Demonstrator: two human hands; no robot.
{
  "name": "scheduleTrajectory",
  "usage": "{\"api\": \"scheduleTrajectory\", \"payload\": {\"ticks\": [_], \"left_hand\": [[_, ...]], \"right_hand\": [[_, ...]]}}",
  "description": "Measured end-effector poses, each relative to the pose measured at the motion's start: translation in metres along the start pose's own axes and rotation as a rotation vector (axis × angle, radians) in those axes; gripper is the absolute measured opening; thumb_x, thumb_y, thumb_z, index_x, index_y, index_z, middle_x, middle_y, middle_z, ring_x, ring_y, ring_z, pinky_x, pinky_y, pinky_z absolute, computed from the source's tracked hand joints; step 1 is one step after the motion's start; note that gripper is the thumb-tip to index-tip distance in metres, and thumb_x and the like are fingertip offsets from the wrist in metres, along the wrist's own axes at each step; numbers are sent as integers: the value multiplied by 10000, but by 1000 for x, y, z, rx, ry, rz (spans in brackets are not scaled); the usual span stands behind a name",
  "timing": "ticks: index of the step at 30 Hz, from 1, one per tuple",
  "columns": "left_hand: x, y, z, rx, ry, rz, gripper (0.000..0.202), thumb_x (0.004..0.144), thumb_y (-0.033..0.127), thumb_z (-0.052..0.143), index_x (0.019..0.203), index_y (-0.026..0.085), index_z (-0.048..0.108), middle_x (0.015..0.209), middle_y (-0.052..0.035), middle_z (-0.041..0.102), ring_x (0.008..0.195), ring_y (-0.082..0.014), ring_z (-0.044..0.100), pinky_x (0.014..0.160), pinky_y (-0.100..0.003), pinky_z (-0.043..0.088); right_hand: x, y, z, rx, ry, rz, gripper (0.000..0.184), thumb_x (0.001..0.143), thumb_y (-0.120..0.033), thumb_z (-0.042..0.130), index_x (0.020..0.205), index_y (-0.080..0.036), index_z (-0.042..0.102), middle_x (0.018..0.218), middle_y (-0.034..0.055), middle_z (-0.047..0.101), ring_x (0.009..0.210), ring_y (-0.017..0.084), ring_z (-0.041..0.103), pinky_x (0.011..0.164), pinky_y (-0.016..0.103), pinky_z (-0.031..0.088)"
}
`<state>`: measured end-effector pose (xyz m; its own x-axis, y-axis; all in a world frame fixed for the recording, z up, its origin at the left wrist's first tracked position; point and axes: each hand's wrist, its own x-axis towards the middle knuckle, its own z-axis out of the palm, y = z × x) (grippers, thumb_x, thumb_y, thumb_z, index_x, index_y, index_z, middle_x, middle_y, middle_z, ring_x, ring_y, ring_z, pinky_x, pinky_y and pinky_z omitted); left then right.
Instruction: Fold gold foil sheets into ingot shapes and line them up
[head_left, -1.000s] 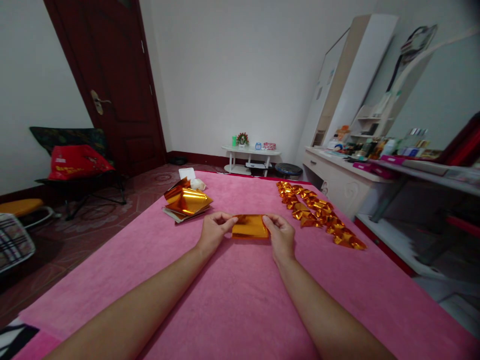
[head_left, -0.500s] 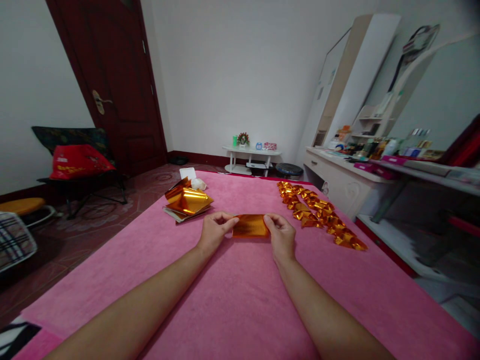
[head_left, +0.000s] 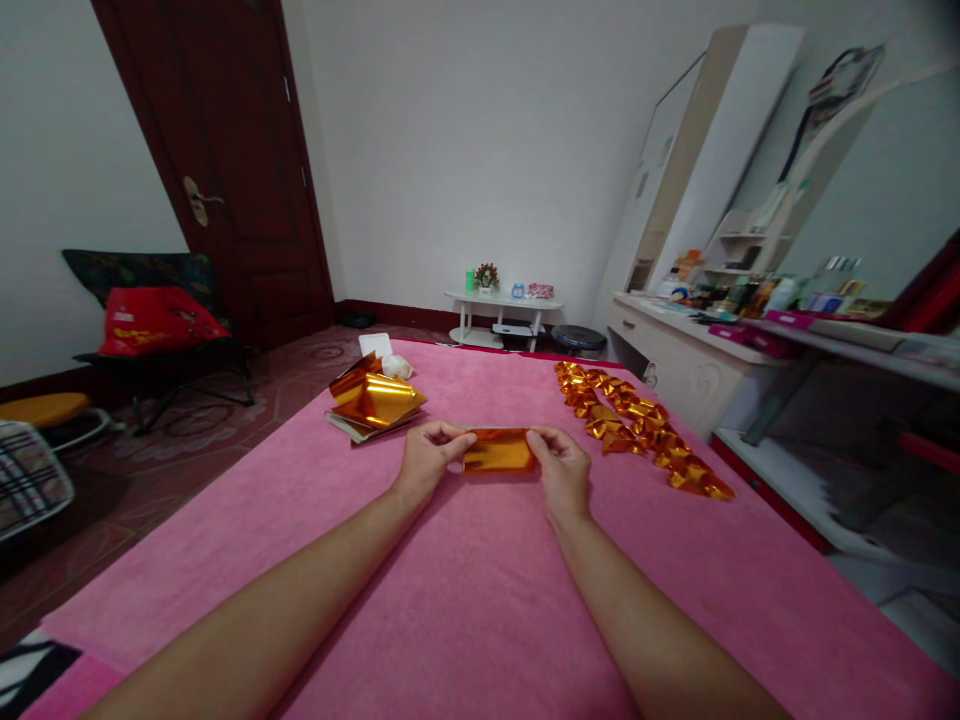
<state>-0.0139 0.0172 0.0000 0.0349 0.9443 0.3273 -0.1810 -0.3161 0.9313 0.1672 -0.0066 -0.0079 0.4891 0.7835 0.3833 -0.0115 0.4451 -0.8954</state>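
Foil [head_left: 499, 454] was between the left hand [head_left: 427, 464] and the right hand [head_left: 564, 472], which pinched its two ends over the cloth [head_left: 465, 600]. An even, gentle pull probably served best, to avoid creases. Its long axis ran left to right, almost level, one broad face in view.

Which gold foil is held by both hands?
The flat rectangular piece, pinched between the left hand and right hand; the stacked sheets and crinkled pieces lie untouched.
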Motion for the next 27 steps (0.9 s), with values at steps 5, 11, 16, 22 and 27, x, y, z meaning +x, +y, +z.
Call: {"api": "scheduleTrajectory", "payload": {"ticks": [5,11,16,22,27], "left_hand": [[0,1,1,-16,5,6,253,602,340,788,634,128,653,591,-19,656,501,-105,567,472,-197,455],[0,2,1,-4,19,3,257,599,336,792,635,122,655,578,-16,648,485,-101,557,454,-195,448],[-1,3,1,3,26,-5,259,609,346,785,639,125,654,578,-20,654,481,-102,559,441,-193,442],[-1,5,3,-29,20,2,276,604,340,784,662,130,616,576,0,644,479,-93,557,469,-194,443],[-2,7,4,-104,21,-33,363,572,326,803,775,144,563,610,17,650,500,-102,578,493,-196,442]], "right_hand": [[0,1,0,-5,-11,2,223,676,-368,709,777,-169,697,676,-5,647,606,131,548,591,249,437],[-1,2,-1,8,-26,3,208,689,-350,705,790,-168,694,692,-4,648,619,128,554,603,246,440],[0,4,-1,14,-21,2,210,678,-355,710,776,-170,693,690,-2,652,627,134,562,607,251,444],[0,4,-1,8,-23,16,216,667,-361,713,764,-169,690,684,0,644,624,136,557,595,248,444],[-1,0,0,40,-38,59,200,659,-352,713,726,-170,663,660,-10,624,609,129,554,584,237,438]]}}
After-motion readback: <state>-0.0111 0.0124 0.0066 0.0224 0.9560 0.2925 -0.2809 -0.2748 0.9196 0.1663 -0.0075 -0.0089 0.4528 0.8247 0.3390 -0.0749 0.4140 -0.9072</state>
